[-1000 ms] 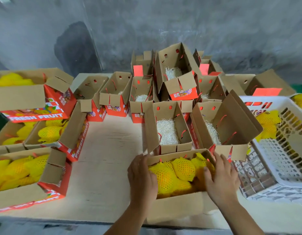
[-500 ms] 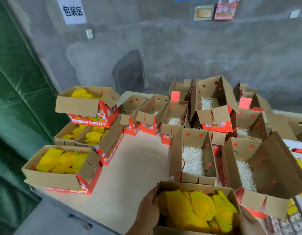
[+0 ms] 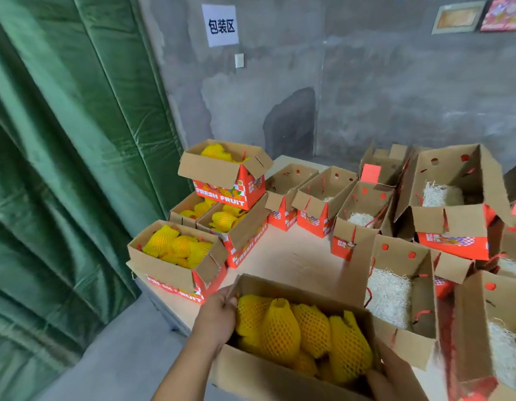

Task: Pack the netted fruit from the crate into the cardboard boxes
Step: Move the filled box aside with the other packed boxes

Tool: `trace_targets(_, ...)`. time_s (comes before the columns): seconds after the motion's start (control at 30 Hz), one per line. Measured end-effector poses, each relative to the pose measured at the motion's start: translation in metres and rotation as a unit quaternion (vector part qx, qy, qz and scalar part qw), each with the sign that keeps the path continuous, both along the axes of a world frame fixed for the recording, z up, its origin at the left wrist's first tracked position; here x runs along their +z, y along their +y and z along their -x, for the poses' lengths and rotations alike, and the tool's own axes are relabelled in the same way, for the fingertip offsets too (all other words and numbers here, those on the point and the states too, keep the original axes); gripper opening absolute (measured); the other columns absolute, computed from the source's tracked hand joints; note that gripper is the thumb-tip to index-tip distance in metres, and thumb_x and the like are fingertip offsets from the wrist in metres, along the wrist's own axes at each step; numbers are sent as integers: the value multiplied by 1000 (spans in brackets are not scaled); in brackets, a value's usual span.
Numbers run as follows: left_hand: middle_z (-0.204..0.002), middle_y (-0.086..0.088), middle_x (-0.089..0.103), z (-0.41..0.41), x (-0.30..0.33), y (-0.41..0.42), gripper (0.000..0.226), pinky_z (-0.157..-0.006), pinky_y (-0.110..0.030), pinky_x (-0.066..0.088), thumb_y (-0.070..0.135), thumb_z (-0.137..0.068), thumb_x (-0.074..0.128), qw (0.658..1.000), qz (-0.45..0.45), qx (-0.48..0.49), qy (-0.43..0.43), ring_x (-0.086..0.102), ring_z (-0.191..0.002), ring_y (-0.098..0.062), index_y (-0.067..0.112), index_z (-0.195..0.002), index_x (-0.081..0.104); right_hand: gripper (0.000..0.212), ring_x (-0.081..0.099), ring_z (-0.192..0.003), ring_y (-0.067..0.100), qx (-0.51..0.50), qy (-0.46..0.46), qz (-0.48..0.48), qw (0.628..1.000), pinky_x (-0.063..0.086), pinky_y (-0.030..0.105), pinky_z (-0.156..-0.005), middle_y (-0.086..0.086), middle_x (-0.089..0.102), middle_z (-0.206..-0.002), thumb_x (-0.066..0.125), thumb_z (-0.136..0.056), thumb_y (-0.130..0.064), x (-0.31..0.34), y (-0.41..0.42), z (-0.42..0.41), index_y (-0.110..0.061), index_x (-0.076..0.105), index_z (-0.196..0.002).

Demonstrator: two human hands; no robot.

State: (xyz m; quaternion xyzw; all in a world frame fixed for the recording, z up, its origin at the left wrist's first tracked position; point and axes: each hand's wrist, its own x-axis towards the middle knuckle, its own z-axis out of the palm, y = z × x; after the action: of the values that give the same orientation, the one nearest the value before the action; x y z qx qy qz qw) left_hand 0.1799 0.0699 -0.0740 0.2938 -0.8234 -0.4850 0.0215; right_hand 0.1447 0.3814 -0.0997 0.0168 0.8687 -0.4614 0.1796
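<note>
A cardboard box full of yellow netted fruit is lifted at the bottom centre, over the table's near edge. My left hand grips its left end wall, fingers curled over the rim. On the opposite side, my right hand holds the right end, fingers over the rim by the fruit. Several open boxes lined with pale shredded paper stand on the table to the right. The crate is out of view.
Filled boxes marked FRESH FRUIT sit in a stack at the table's left corner. Bare wooden tabletop lies between them and the lined boxes. A green curtain hangs at the left; a grey wall stands behind.
The view has swung left and up, and the crate has left the frame. The filled box has come up off the table and shifted left, held at both ends.
</note>
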Motion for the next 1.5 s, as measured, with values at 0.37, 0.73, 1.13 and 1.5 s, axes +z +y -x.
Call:
trace_targets(0.37,-76,12,77,78,132,-192,33,-69,-28,51,14,-106,53,992,11,11,125,69,-81,-15,34,-90,73,47,71,-70,14,70,115,84,987,59,37,-63,-7,73,-76,52,-87,-3,129,-164,78,-46,67,-100)
trace_targets(0.73,-80,-13,70,226,146,-384,30,-66,-30,47,1,-101,60,991,12,-10,130,60,-71,-22,18,-78,70,38,59,-52,3,17,110,128,985,40,17,-46,-4,69,-64,48,-80,-1,154,-367,186,-28,71,-94)
trace_targets(1.13,-94,-6,66,288,69,-417,30,-75,-38,43,40,-104,45,980,170,-98,29,60,-83,-27,20,-101,67,38,63,-109,26,-36,100,-65,992,52,41,-97,3,70,-118,48,-90,-20,108,-406,217,-25,60,-125)
trace_targets(1.5,-116,-1,72,258,89,-326,39,-94,-45,47,5,-92,46,870,351,-225,264,63,-108,-30,17,-119,72,34,65,-107,23,-83,113,41,989,54,45,-96,5,71,-117,49,-98,-28,98,-403,202,-22,63,-129)
